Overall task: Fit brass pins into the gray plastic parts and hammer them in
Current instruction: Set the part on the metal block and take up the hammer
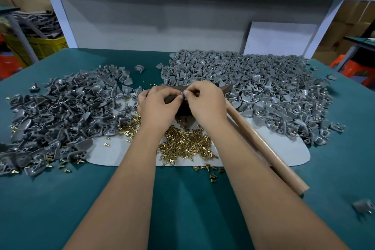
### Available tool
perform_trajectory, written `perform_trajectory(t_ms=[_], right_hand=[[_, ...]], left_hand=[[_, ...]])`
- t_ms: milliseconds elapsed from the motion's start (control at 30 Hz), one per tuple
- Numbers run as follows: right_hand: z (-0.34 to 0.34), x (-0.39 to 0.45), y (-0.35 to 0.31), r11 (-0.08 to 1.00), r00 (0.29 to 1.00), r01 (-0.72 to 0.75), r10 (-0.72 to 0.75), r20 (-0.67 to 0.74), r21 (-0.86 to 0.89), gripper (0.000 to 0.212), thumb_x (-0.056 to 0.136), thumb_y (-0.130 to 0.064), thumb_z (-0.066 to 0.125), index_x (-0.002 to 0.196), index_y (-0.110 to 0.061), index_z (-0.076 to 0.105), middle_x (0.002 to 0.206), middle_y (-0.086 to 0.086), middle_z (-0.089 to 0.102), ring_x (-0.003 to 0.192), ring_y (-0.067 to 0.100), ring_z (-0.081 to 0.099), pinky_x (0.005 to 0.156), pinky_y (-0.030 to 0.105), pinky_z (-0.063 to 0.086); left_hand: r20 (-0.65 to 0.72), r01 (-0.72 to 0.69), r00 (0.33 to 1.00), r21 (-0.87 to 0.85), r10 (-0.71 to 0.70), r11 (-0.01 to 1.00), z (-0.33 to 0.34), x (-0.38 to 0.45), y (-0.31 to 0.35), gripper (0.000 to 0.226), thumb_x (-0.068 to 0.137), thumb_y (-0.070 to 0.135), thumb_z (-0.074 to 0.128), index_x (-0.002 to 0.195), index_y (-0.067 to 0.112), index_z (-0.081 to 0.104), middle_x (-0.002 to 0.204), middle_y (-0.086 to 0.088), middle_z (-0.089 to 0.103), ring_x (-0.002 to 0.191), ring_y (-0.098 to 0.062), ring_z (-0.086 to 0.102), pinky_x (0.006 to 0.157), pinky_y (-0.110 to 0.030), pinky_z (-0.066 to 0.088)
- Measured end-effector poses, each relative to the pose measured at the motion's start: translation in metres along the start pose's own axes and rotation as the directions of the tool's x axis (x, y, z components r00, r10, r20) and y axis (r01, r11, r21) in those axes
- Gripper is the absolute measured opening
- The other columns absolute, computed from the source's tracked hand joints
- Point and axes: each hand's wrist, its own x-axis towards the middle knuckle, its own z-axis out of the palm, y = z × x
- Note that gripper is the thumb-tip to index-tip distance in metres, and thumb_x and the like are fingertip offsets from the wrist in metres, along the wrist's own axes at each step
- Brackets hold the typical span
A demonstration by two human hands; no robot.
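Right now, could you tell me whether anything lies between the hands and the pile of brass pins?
Nothing visible does. Both hands, left and right, pinch a small gray part directly above the brass pins; the hammer handle lies off to the right.

Your left hand [157,105] and right hand [205,101] met fingertip to fingertip, pinching a small gray plastic part [182,94] above the dark metal hammer head [182,107]. Its wooden handle [263,146] ran off to your right. Loose brass pins [182,144] lay on a white mat [121,152] atop the green table [60,199], between two heaps of gray plastic parts [253,87].
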Motion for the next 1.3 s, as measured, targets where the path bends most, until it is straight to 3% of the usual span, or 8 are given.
perform_trajectory(t_ms=[500, 667, 733, 800, 933, 1067, 1167, 1300], right_hand=[[0.009, -0.004, -0.004, 1.0, 0.998, -0.012, 0.013, -0.06, 0.014, 0.015, 0.091, -0.016, 0.059, 0.078, -0.013, 0.067, 0.09, -0.001, 0.061, 0.087, 0.019, 0.056, 0.076, 0.037, 0.049], [-0.01, -0.006, 0.001, 1.0, 1.0, 0.009, -0.009, -0.01, 0.02, 0.015, 0.095, -0.017, 0.053, 0.1, -0.017, 0.067, 0.1, -0.007, 0.057, 0.096, 0.013, 0.053, 0.079, 0.027, 0.041], [-0.026, -0.008, 0.011, 0.989, 0.993, -0.037, 0.021, -0.113, -0.141, 0.021, 0.095, -0.02, 0.052, 0.112, -0.019, 0.064, 0.105, -0.007, 0.057, 0.099, 0.013, 0.053, 0.081, 0.029, 0.048], [-0.044, -0.015, 0.026, 0.909, 0.988, -0.1, 0.043, -0.149, -0.405, 0.019, 0.094, -0.022, 0.051, 0.108, -0.014, 0.062, 0.096, -0.001, 0.057, 0.091, 0.02, 0.054, 0.072, 0.036, 0.053], [-0.058, -0.032, 0.04, 0.712, 0.972, -0.132, 0.229, 0.051, -0.689, 0.019, 0.094, -0.027, 0.051, 0.097, -0.011, 0.061, 0.073, 0.001, 0.046, 0.076, 0.026, 0.054, 0.061, 0.031, 0.04], [-0.058, -0.033, 0.036, 0.795, 0.961, -0.176, 0.265, 0.072, -0.58, 0.011, 0.094, -0.023, 0.055, 0.092, -0.013, 0.054, 0.065, -0.001, 0.043, 0.063, 0.021, 0.049, 0.057, 0.029, 0.036], [-0.066, -0.027, 0.031, 0.863, 0.968, -0.23, 0.25, -0.016, -0.45, 0.013, 0.094, -0.016, 0.054, 0.101, -0.01, 0.045, 0.07, -0.001, 0.048, 0.059, 0.017, 0.05, 0.049, 0.028, 0.034], [-0.084, -0.03, 0.01, 0.948, 0.994, -0.107, 0.098, -0.045, -0.3, 0.026, 0.098, -0.025, 0.048, 0.124, -0.026, 0.045, 0.087, -0.005, 0.06, 0.061, 0.014, 0.049, 0.05, 0.026, 0.033]], left_hand=[[-0.01, -0.046, 0.999, 0.083, 0.047, 0.995, 0.003, 0.003, -0.004, 0.006, 0.09, 0.042, 0.065, 0.092, 0.044, 0.07, 0.121, 0.013, 0.062, 0.126, -0.025, 0.037, 0.098, -0.033, 0.023], [0.0, -0.035, 0.999, 0.06, 0.035, 0.998, 0.001, 0.002, -0.003, 0.009, 0.09, 0.042, 0.064, 0.097, 0.041, 0.069, 0.123, 0.011, 0.06, 0.125, -0.027, 0.031, 0.102, -0.038, 0.028], [0.011, -0.02, 1.0, 0.05, 0.019, 0.999, 0.0, 0.0, -0.002, 0.006, 0.09, 0.042, 0.063, 0.095, 0.043, 0.067, 0.124, 0.011, 0.059, 0.126, -0.026, 0.029, 0.105, -0.041, 0.029], [0.019, -0.008, 1.0, 0.039, 0.007, 0.999, -0.001, -0.001, -0.001, 0.003, 0.091, 0.043, 0.063, 0.092, 0.045, 0.064, 0.124, 0.011, 0.059, 0.127, -0.026, 0.029, 0.106, -0.041, 0.028], [0.02, 0.007, 1.0, 0.053, -0.008, 0.999, -0.001, -0.002, 0.001, 0.002, 0.091, 0.043, 0.062, 0.092, 0.045, 0.063, 0.125, 0.01, 0.058, 0.128, -0.026, 0.029, 0.105, -0.04, 0.026], [0.013, 0.005, 1.0, 0.014, -0.005, 1.0, -0.001, -0.003, 0.001, 0.005, 0.091, 0.041, 0.063, 0.088, 0.045, 0.061, 0.124, 0.011, 0.059, 0.127, -0.025, 0.029, 0.105, -0.042, 0.027], [0.001, -0.004, 1.0, 0.009, 0.004, 1.0, -0.001, -0.004, 0.001, 0.008, 0.091, 0.041, 0.063, 0.086, 0.046, 0.06, 0.122, 0.013, 0.059, 0.125, -0.023, 0.029, 0.105, -0.043, 0.027], [-0.014, -0.003, 1.0, 0.013, 0.003, 1.0, 0.0, -0.005, 0.002, 0.008, 0.09, 0.041, 0.064, 0.085, 0.046, 0.061, 0.12, 0.016, 0.059, 0.124, -0.022, 0.029, 0.103, -0.042, 0.027]])
